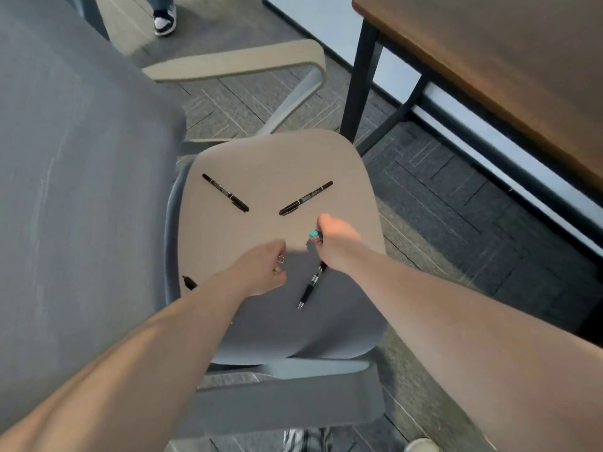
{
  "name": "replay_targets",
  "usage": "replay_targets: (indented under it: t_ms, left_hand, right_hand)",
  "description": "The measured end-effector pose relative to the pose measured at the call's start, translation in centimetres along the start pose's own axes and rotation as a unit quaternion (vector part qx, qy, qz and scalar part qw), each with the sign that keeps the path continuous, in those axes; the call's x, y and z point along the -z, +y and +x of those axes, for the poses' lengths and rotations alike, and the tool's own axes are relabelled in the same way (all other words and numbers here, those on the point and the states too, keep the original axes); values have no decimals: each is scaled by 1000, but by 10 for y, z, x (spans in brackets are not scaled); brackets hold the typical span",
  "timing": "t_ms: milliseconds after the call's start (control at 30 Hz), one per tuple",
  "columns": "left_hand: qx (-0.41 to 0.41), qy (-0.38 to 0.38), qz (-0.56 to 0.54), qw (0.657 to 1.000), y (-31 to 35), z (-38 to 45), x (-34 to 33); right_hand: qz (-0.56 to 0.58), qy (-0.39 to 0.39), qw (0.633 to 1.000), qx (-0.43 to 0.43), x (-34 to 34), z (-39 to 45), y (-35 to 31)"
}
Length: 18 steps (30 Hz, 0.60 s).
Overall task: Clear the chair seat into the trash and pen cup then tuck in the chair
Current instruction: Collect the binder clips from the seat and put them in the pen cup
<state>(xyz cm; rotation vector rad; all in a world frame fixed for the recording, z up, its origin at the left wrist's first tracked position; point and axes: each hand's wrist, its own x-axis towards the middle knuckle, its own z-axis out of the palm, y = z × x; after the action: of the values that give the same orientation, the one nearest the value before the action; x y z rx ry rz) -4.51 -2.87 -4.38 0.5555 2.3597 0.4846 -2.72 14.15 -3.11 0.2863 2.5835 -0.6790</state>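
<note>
The grey chair seat (pixel 277 158) fills the middle of the view. Two black markers lie on its far half, one at the left (pixel 225 197) and one at the right (pixel 305 198). A black click pen (pixel 311 285) lies near my right wrist, and another black pen end (pixel 189 282) shows beside my left forearm. My left hand (pixel 261 269) is closed over small bits, a paper clip among them. My right hand (pixel 336 243) is closed on a small teal scrap (pixel 314 234).
The chair's grey backrest (pixel 75 190) stands at the left, with armrests far (pixel 235 63) and near (pixel 287 396). A brown desk (pixel 489 70) on black legs (pixel 359 83) is at the upper right. Another person's shoe (pixel 165 21) stands on the carpet beyond.
</note>
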Motion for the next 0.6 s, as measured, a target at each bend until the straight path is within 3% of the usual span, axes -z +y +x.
replay_targets:
  t_ms: [100, 233, 467, 600]
  left_hand:
    - [-56, -4, 41, 998, 31, 9, 22]
    - [-106, -23, 89, 990, 93, 25, 54]
    - [-215, -44, 169, 961, 245, 37, 89]
    - [-254, -16, 175, 951, 334, 44, 100]
  right_hand:
    - [11, -13, 1000, -13, 37, -17, 7]
    - [12, 24, 999, -18, 89, -49, 31]
    - [48, 105, 990, -77, 183, -117, 96]
    - [57, 144, 984, -91, 238, -154, 143]
